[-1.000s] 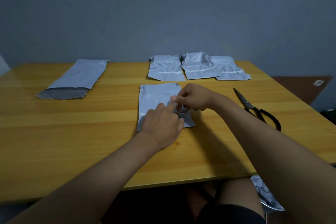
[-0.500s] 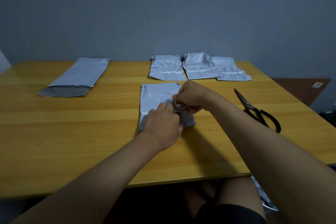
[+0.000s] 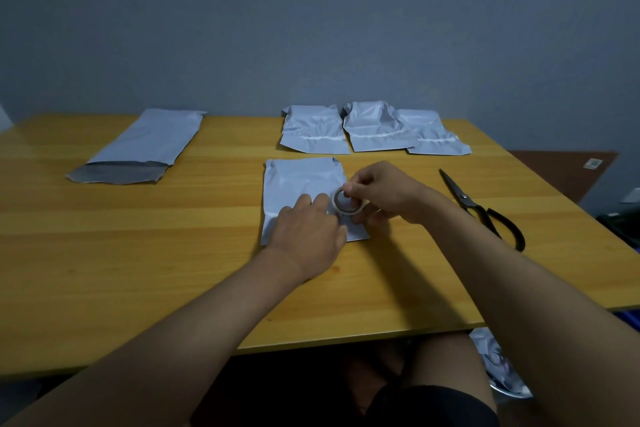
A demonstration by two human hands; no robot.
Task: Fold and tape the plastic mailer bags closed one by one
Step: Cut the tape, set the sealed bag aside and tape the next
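A person sits at a wooden tabletop point(image 3: 173, 253), both bare arms reaching forward. The right hand point(image 3: 381, 192) has its grip closed around a small tape roll point(image 3: 347, 205), thumb on top and fingers curled beneath, holding it just above a folded mailer point(image 3: 301, 184). The left hand point(image 3: 308, 229) lies flat on that mailer right beside the roll, fingers straight and pressing down (its fingertips nearly meet the roll). Beyond both hands, three folded bags point(image 3: 374, 130) lie in a row, edges overlapping. Right of the right hand, well apart, black scissors point(image 3: 485, 210) lie closed. Far left of the left hand rests a long flat bag point(image 3: 142, 147), its dark flap open.
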